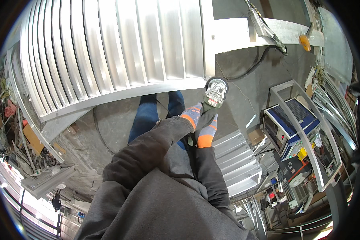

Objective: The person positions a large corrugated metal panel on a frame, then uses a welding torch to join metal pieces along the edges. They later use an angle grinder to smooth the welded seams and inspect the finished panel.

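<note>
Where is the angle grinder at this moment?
The angle grinder is at the centre of the head view, held by both gloved hands, its disc at the lower right corner of the louvred metal panel.

Bright, sharp centre; fisheye bend, dark rim.

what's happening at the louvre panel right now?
A person in grey sleeves and orange-and-blue gloves holds an angle grinder with both hands: left hand and right hand on its body. The disc sits at the lower right corner of a slatted metal panel. A blue-topped machine stands to the right.
</note>
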The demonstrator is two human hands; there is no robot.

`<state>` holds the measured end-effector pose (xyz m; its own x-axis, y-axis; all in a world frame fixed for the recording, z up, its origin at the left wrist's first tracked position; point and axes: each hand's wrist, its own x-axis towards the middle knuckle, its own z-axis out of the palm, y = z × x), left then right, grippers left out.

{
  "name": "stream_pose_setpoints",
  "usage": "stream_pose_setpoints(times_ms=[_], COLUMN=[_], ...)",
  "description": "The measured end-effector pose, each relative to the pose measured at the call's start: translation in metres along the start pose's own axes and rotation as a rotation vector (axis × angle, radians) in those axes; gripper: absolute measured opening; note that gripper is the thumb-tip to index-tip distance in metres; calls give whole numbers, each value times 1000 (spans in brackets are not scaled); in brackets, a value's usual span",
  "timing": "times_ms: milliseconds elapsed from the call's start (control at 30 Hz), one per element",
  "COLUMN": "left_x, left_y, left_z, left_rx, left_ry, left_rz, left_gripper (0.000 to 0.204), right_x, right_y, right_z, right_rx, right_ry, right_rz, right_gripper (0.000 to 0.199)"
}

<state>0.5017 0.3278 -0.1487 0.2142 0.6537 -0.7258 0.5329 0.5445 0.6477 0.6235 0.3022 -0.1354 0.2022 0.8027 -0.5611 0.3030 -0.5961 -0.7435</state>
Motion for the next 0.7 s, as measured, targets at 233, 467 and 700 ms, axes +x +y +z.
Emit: stream_pose_setpoints(times_ms=[233, 467, 700], left_x=[0, 4, 3], left_y=[3, 26, 19], left_z=[-6, -10, 2], left_rx=[51, 127, -63], left_ry=[-8, -158, -45], left_rz=[-19, 37, 60], left_gripper=[49, 41, 52], right_x=[12, 11, 4], right_y=[25, 11, 14], right_z=[-7, -16, -22], right_rx=[-124, 917, 128], right_ry=[-92, 108, 106], right_rz=[-15, 541, 222], right_gripper=[40, 52, 47])
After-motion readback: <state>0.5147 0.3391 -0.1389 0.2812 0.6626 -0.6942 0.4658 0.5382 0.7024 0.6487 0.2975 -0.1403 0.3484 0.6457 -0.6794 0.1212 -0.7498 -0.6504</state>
